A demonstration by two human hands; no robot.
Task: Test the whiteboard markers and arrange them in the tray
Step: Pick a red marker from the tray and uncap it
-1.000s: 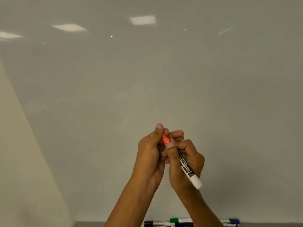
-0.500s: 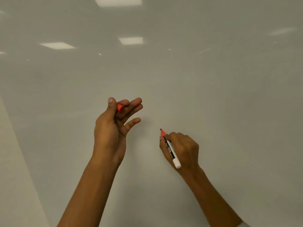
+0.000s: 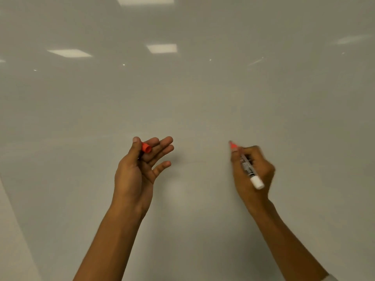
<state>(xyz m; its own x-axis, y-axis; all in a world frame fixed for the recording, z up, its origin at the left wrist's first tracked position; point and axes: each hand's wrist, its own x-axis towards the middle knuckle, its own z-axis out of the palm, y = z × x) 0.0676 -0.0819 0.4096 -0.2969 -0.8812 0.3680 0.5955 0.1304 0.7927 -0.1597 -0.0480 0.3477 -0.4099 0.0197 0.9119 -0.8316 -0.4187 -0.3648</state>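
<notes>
Gripping the marker (image 3: 246, 166) in our right hand (image 3: 252, 171) with its red tip at the whiteboard (image 3: 203, 98), well right of our left hand (image 3: 140, 171) pinching the cap (image 3: 146, 148), we should press lightly and draw steadily.

hands: 2, left hand (image 3: 138, 171) and right hand (image 3: 252, 169) | markers: 1, marker (image 3: 246, 166) | caps: 1, cap (image 3: 146, 148) | whiteboards: 1, whiteboard (image 3: 203, 94) | reflected ceiling lights (image 3: 161, 48): 3 plain
</notes>
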